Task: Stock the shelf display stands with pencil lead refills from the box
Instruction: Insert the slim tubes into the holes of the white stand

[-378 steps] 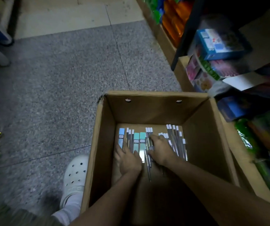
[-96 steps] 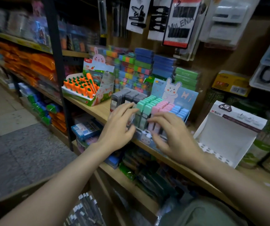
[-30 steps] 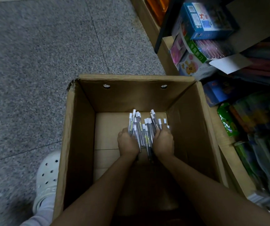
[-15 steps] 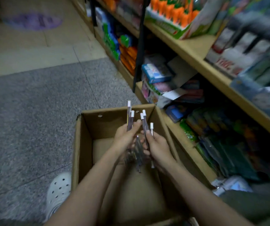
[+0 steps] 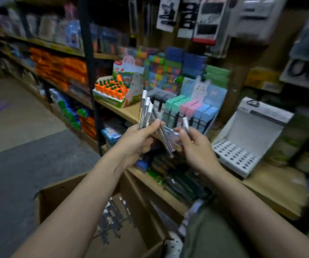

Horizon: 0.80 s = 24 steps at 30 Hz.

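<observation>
My left hand (image 5: 137, 139) grips a bundle of thin clear lead refill tubes (image 5: 144, 110) with white caps, held upright in front of the shelf. My right hand (image 5: 194, 146) pinches one white-capped tube (image 5: 185, 123) and touches the lower ends of the bundle. An empty white display stand (image 5: 243, 144) with rows of round holes sits on the shelf to the right. The cardboard box (image 5: 60, 194) stands on the floor below, with more tubes (image 5: 112, 218) lying in it.
A bunny display (image 5: 192, 110) filled with green, pink and blue packs stands just behind my hands. An orange carrot-item tray (image 5: 112, 90) sits further left on the wooden shelf (image 5: 273, 190). A black upright post (image 5: 92, 90) divides the shelving. Grey floor lies to the left.
Both hands have lifted the tubes out of the box and up to shelf height. My view has swung from the box up to the display stands.
</observation>
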Each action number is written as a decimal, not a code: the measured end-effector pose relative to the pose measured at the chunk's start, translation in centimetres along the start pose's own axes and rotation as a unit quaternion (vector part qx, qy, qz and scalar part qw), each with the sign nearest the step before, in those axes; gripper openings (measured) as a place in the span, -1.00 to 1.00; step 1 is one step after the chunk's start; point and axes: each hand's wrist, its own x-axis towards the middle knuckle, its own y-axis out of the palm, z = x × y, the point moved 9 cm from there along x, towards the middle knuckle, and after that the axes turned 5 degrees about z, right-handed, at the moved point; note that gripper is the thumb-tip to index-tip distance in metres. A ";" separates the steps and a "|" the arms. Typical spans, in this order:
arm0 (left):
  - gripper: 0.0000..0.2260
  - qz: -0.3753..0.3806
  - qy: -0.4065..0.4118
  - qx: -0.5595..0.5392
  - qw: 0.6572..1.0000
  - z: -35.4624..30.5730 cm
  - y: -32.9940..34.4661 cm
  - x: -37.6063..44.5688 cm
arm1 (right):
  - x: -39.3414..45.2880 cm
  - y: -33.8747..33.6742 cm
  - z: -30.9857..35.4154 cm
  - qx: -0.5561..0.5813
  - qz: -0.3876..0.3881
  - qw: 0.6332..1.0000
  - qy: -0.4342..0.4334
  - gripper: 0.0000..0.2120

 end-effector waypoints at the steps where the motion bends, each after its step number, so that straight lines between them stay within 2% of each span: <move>1: -0.80 0.008 -0.005 0.013 1.000 0.0 1.1 0.4 | 0.0 -2.6 -0.2 -0.011 -0.033 0.999 0.014 -0.74; 4: -0.75 0.032 -0.011 0.041 0.999 1.0 4.4 1.5 | -0.4 -8.8 -1.1 -0.002 -0.066 0.996 0.057 -0.60; 6: -0.71 0.038 -0.009 0.069 0.997 1.9 6.4 1.9 | -0.9 -12.4 -1.3 -0.012 -0.104 0.992 0.066 -0.66; 8: -0.71 0.023 -0.008 0.111 0.994 2.9 7.5 2.1 | -1.3 -14.5 -1.5 -0.119 -0.117 0.984 0.068 -0.74; 11: -0.73 -0.007 -0.002 0.164 0.986 4.1 7.9 2.6 | -1.1 -13.1 -3.1 -0.337 -0.049 0.937 0.079 -0.80; 14: -0.76 -0.030 0.000 0.213 0.977 4.5 7.5 2.8 | -0.8 -11.2 -5.2 -0.441 -0.030 0.892 0.099 -0.85; 19: -0.77 -0.025 0.008 0.227 0.974 5.2 6.5 3.3 | -0.6 -9.2 -8.2 -0.486 -0.002 0.865 0.123 -0.74; 24: -0.79 -0.029 0.020 0.210 0.977 5.8 5.9 4.0 | -0.1 -7.9 -8.2 -0.464 0.020 0.881 0.090 -0.64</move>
